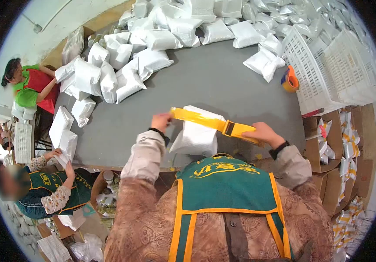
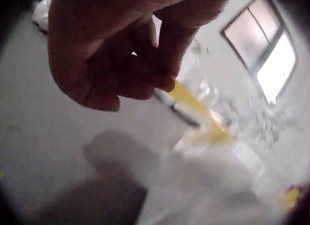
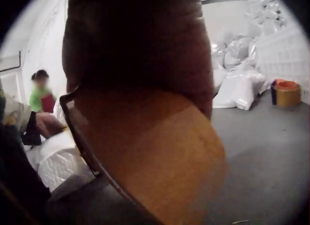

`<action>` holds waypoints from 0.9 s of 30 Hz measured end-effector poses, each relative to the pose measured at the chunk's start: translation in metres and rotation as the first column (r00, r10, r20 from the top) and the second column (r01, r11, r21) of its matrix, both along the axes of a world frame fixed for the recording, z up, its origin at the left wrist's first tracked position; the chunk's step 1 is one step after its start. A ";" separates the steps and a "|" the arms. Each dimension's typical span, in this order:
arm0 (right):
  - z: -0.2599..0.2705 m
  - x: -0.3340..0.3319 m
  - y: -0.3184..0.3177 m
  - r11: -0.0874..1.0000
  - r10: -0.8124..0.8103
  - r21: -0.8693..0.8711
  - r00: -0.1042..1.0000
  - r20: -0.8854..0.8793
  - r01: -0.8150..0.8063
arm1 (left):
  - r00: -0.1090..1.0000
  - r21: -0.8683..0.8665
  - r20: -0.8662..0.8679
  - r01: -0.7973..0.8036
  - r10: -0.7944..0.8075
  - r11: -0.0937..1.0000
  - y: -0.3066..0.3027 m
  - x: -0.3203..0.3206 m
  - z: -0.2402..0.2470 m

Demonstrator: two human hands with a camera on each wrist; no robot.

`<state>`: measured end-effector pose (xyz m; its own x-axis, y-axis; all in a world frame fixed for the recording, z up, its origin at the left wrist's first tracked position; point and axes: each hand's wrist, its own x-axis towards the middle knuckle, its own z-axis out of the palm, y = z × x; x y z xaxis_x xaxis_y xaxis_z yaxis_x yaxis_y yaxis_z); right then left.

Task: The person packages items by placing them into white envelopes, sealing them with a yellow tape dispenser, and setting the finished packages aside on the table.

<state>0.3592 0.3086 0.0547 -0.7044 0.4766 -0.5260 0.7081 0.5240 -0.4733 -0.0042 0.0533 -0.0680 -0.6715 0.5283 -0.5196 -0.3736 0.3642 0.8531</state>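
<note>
A white plastic package (image 1: 199,135) lies on the grey table in front of the wearer. Above it a strip of yellow tape (image 1: 199,118) is stretched between the hands. The left hand (image 1: 161,122) pinches the tape's free end; in the left wrist view, the thumb and fingers of that hand (image 2: 121,55) meet on the yellow strip (image 2: 191,99). The right hand (image 1: 266,133) grips a yellow tape dispenser (image 1: 236,129) at the package's right side. Close up in the right wrist view, the dispenser (image 3: 150,152) fills the middle, below the hand (image 3: 140,46).
White packages (image 1: 153,63) are heaped along the table's far and left edges. An orange tape roll (image 1: 290,79) stands beside white plastic crates (image 1: 312,70) at the right. Two people work at the left, each handling packages. Cardboard boxes (image 1: 327,144) are at the lower right.
</note>
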 end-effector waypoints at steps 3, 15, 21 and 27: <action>-0.019 -0.033 -0.003 0.996 -0.009 0.092 1.000 0.012 0.007 | 0.975 -0.298 -0.184 0.062 -0.121 0.953 0.039 0.029 -0.051; -0.021 -0.057 -0.014 0.992 -0.098 -0.088 0.994 -0.041 0.094 | 0.923 -0.227 -0.007 0.374 -0.386 0.899 0.027 0.054 0.009; 0.071 -0.069 -0.035 0.991 -0.044 -0.135 0.967 -0.252 0.010 | 0.724 0.440 0.596 0.067 -0.347 0.896 0.015 0.056 0.027; 0.063 -0.115 -0.040 0.988 0.029 -0.137 0.968 -0.248 -0.065 | 0.916 0.352 0.012 0.372 -0.402 0.859 0.014 0.071 0.022</action>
<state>0.2439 0.2682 0.1172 -0.8399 0.3721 -0.3951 0.5374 0.4684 -0.7013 0.0668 0.0669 -0.0463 -0.3396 0.8886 -0.3083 -0.3361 0.1915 0.9222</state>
